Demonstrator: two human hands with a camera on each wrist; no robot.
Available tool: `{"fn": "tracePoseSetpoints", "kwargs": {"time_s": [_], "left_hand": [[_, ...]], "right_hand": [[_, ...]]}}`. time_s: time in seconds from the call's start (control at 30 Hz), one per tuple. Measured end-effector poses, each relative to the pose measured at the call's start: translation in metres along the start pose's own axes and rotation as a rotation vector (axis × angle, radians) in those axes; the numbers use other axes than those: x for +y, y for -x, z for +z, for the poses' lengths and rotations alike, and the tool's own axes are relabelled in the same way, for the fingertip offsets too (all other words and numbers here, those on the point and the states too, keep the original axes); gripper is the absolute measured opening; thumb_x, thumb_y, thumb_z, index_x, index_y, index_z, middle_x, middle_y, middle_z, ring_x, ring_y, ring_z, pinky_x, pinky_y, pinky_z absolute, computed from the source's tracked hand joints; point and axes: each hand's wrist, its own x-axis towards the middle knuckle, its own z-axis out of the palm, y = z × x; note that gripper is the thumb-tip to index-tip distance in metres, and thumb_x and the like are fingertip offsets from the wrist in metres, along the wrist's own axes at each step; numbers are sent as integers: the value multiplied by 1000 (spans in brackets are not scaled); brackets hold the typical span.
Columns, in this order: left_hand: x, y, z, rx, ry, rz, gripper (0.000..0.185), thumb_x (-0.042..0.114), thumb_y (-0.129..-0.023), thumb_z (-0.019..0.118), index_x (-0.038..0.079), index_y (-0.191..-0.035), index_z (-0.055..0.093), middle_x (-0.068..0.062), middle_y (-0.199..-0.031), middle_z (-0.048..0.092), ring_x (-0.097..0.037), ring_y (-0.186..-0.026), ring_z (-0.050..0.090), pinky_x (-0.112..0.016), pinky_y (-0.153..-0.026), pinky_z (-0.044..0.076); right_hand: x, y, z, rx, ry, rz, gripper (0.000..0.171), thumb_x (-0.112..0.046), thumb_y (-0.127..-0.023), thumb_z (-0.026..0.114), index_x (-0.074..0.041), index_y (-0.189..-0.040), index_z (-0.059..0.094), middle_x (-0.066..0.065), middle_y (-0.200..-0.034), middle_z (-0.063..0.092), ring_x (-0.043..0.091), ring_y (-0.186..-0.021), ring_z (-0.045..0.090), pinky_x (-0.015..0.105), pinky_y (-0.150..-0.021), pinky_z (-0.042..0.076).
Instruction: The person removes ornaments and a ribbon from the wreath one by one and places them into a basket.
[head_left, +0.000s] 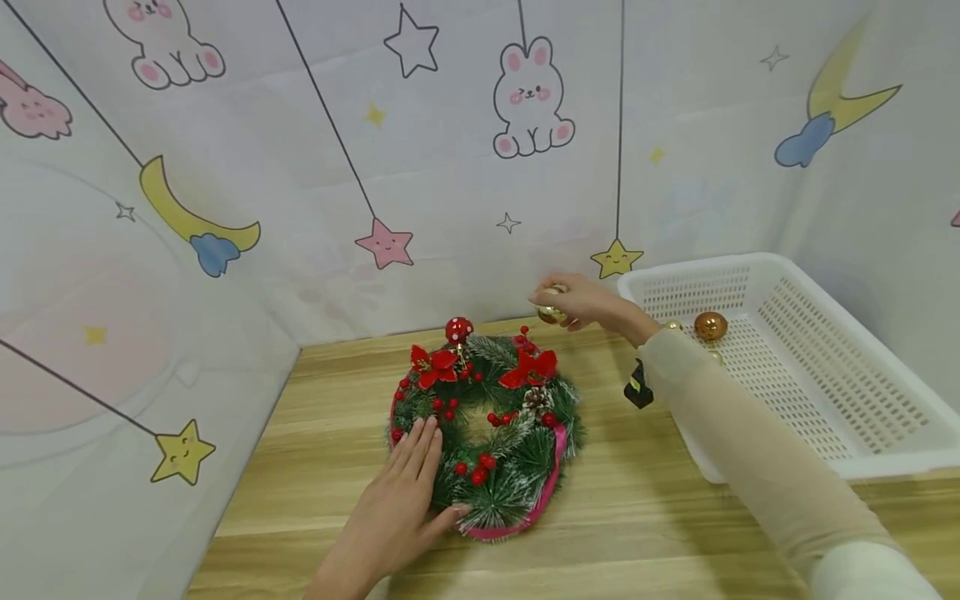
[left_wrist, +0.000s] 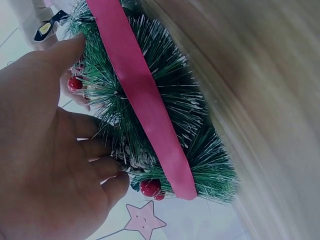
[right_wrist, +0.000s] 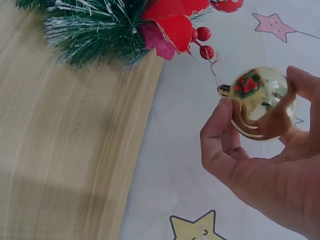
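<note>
A green Christmas wreath [head_left: 487, 425] with red berries, red flowers and a pink ribbon [left_wrist: 145, 105] lies on the wooden table [head_left: 637, 517]. My left hand [head_left: 408, 492] rests flat on its near left side, fingers straight, thumb against the needles [left_wrist: 165, 100]. My right hand [head_left: 581, 302] hovers just beyond the wreath's far right edge and pinches a shiny gold bauble [head_left: 551, 312] between thumb and fingers. In the right wrist view the gold bauble [right_wrist: 260, 102] mirrors the wreath, and its cap and string point toward the red flower [right_wrist: 170, 22].
A white perforated plastic basket [head_left: 825, 367] stands at the right with more gold baubles [head_left: 710, 326] inside. A small black clip [head_left: 637, 387] lies between basket and wreath. Cartoon-printed cloth walls close off the back and left.
</note>
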Motion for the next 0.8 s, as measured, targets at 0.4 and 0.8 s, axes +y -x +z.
{"fn": "tracePoseSetpoints", "kwargs": {"time_s": [0.4,0.8], "left_hand": [[0,0,-1,-5,3,-3,96,68,-100,55,0,-164,31,-18,-176,19,-35,-165,18,-51,-132,28],[-1,0,0,-1,-3,2,97,67,-100,56,0,-165,29,-17,-176,20,-35,-165,19,-50,-132,29]], "right_hand": [[-2,6,-12,38,57,-25,57,-15,-95,74,1,-145,51,24,-143,56,36,-124,58,42,-96,54],[-2,10,-14,-15,8,-66,57,5,-92,66,-4,-147,53,24,-146,50,33,-114,63,42,-90,63]]}}
